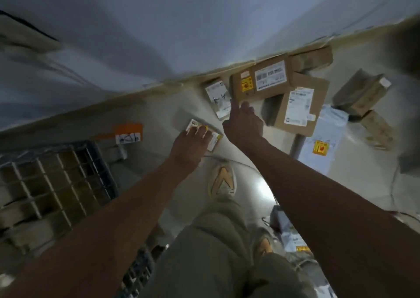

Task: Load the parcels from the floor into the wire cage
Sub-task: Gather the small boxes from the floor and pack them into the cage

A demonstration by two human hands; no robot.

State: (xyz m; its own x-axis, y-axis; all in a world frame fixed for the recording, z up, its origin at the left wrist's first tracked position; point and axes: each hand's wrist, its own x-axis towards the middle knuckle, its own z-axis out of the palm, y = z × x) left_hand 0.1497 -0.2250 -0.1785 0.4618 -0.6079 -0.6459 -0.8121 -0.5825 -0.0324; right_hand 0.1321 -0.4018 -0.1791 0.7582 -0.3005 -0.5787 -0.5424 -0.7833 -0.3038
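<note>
Brown parcels (261, 81) with white labels (269, 75), yellow-orange sticker (247, 84)

your left hand (189, 144) covers most of the small parcel (214, 139), wire cage (54, 184) smeared and cropped left, labels unreadable

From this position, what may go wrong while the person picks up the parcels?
1. The left hand only touches the top of the small labelled parcel; lifted one-handed, it may slip.
2. The right hand reaches toward overlapping brown boxes by the wall; pulling one might shift the others.
3. White mailer bags lie close to the shoe, so a step could slide on them.
</note>
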